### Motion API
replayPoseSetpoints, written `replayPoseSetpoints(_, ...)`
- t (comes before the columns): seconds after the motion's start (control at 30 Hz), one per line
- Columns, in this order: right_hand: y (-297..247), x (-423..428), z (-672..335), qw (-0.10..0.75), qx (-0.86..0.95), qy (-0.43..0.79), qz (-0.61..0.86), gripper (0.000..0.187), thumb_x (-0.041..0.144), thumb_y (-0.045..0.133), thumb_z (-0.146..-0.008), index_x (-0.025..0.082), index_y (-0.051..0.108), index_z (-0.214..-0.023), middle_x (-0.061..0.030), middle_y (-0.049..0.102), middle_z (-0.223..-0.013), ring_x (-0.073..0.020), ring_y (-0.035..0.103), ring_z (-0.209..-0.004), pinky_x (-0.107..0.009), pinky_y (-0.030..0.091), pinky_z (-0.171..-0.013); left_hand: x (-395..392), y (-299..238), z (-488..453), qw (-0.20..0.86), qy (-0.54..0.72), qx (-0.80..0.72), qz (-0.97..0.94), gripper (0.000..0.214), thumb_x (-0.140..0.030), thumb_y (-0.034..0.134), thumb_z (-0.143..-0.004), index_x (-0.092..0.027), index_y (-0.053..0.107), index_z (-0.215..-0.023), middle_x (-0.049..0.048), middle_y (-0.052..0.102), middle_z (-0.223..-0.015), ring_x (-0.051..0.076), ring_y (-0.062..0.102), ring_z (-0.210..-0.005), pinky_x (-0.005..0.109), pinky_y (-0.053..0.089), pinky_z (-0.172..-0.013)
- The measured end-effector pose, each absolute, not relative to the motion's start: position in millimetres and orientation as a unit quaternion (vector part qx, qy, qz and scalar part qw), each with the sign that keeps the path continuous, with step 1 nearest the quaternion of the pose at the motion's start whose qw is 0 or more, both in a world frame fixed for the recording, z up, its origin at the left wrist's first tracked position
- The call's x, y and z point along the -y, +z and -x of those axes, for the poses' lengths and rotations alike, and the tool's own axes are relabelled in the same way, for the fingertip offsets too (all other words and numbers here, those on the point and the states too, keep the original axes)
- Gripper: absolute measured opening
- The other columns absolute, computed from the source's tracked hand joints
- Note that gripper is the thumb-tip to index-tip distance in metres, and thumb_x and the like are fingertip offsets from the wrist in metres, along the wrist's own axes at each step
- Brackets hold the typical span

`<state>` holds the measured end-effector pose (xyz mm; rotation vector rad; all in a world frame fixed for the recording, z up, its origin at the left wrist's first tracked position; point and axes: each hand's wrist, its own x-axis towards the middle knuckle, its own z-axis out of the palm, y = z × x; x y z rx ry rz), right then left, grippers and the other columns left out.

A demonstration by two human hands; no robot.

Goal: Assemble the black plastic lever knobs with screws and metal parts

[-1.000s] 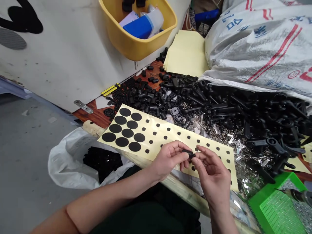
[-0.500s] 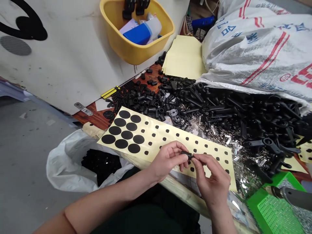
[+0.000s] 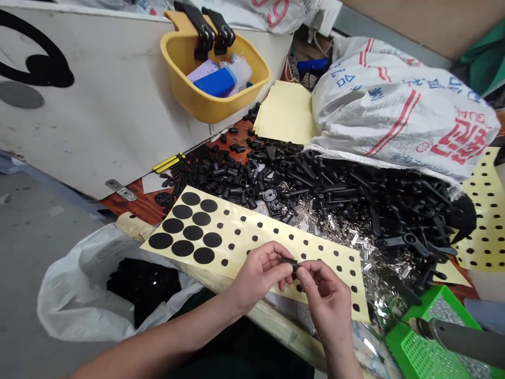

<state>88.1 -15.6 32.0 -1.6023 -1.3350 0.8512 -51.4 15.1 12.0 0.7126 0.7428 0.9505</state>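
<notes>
Black piece (image 3: pixel 290 261) (yellow sheet (image 3: pixel 249 230), black-dotted)

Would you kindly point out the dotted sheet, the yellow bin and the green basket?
Dotted sheet (image 3: pixel 246 230), head view: bare yellow surface between dots.
Yellow bin (image 3: pixel 199 107), head view: outer front wall.
Green basket (image 3: pixel 423 353), head view: perforated wall.

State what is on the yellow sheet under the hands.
Large black circles at its left end, small black dots along the rest. The left hand and right hand hide what's beneath.
</notes>
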Motion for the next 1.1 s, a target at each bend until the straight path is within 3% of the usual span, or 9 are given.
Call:
replayPoseSetpoints(0.27, 35, 14, -96, 0.428, 0.57, 0.292, 0.637, 0.019, 0.036, 0.064, -0.078, 0.018, 0.068, -0.073, -0.0039, 0.069, -0.068, -0.0147, 0.063, -0.062, -0.023, 0.051, -0.057, -13, 24, 50, 0.731, 0.417, -0.392, -0.372, 0.013, -0.016, 0.062, -0.073, -0.014, 0.055, -0.084, -0.002, 0.056, -0.063, 0.009, 0.053, -0.059, 0.021, 0.044, -0.053)
replayPoseSetpoints(0.53, 30, 15, -96, 0.425, 0.565, 0.31, 0.635, 0.021, 0.038, 0.064, -0.079, 0.018, 0.069, -0.074, -0.0022, 0.066, -0.066, -0.0126, 0.058, -0.056, -0.021, 0.048, -0.05, -15, 33, 62, 0.7, 0.407, -0.41, -0.419, 0.012, -0.015, 0.061, -0.072, -0.016, 0.055, -0.082, -0.0022, 0.057, -0.066, 0.011, 0.054, -0.062, 0.022, 0.043, -0.056)
replayPoseSetpoints(0.67, 31, -3, -111, 0.393, 0.57, 0.28, 0.665, 0.025, 0.042, 0.062, -0.08, 0.018, 0.069, -0.077, -0.0036, 0.068, -0.069, -0.0147, 0.06, -0.061, -0.024, 0.05, -0.054, -21, 33, 82, 0.581, 0.421, -0.474, -0.51, 0.008, -0.018, 0.061, -0.075, -0.017, 0.06, -0.083, -0.001, 0.06, -0.07, 0.012, 0.055, -0.067, 0.025, 0.046, -0.064)
replayPoseSetpoints(0.77, 33, -33, -126, 0.299, 0.606, 0.205, 0.708, 0.027, 0.043, 0.058, -0.08, 0.02, 0.07, -0.081, -0.0047, 0.071, -0.076, -0.0167, 0.064, -0.064, -0.028, 0.052, -0.057, -29, 27, 101, 0.46, 0.408, -0.507, -0.604, 0.006, -0.016, 0.06, -0.077, -0.019, 0.062, -0.082, 0.001, 0.063, -0.074, 0.015, 0.057, -0.07, 0.027, 0.047, -0.067)
replayPoseSetpoints(1.0, 26, -98, -132, 0.207, 0.617, 0.134, 0.748, 0.006, 0.024, 0.071, -0.065, 0.022, 0.067, -0.061, -0.0031, 0.064, -0.057, -0.0178, 0.056, -0.05, -0.029, 0.039, -0.049, -44, -4, 126, 0.201, 0.379, -0.454, -0.781, 0.017, -0.011, 0.049, -0.085, -0.017, 0.066, -0.085, 0.0098, 0.067, -0.095, 0.025, 0.054, -0.1, 0.04, 0.049, -0.086)
replayPoseSetpoints(1.1, 23, -108, -131, 0.183, 0.617, 0.113, 0.757, 0.016, 0.012, 0.07, -0.057, 0.023, 0.061, -0.048, -0.0008, 0.057, -0.048, -0.0149, 0.048, -0.044, -0.028, 0.034, -0.049, -44, -9, 130, 0.15, 0.379, -0.468, -0.784, 0.018, -0.011, 0.048, -0.086, -0.014, 0.066, -0.09, 0.0126, 0.065, -0.103, 0.027, 0.051, -0.107, 0.045, 0.047, -0.092)
